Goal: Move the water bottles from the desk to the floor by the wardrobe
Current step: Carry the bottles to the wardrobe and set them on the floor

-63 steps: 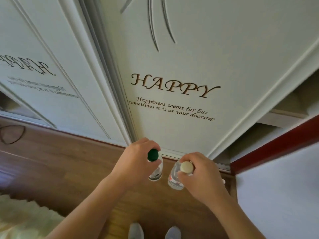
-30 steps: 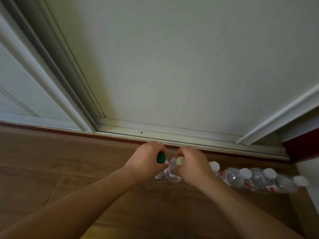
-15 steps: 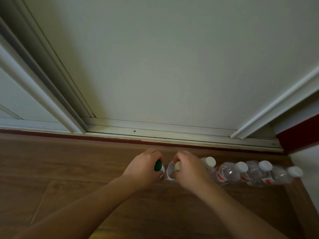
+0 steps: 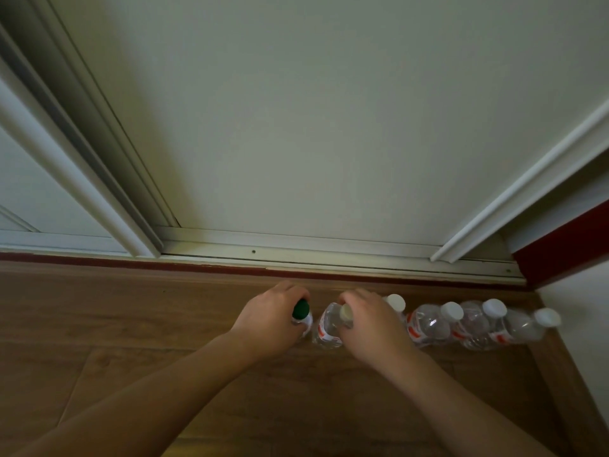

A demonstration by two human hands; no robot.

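Green-capped bottle [image 4: 301,316] upright on floor [image 4: 131,324], left hand [image 4: 268,319] fingers wrapped round its neck; cream-capped bottle [image 4: 329,328] just beside, right hand [image 4: 372,324] fingers closed on its top

Row of four white-capped bottles [image 4: 461,324] just right of right fingers, along wardrobe track [image 4: 296,249]

Risks, judged:
- right knuckles touching nearest row bottle; careless withdrawal could topple it, then neighbours
- bases hidden; release before flat contact means tip
- two held bottles near touching, could knock together

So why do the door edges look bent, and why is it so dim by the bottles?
Head view: the wide-angle lens splays the wardrobe door frame lines outward; the wooden floor is dim, and the clear bottles beside the right hand look slightly soft.
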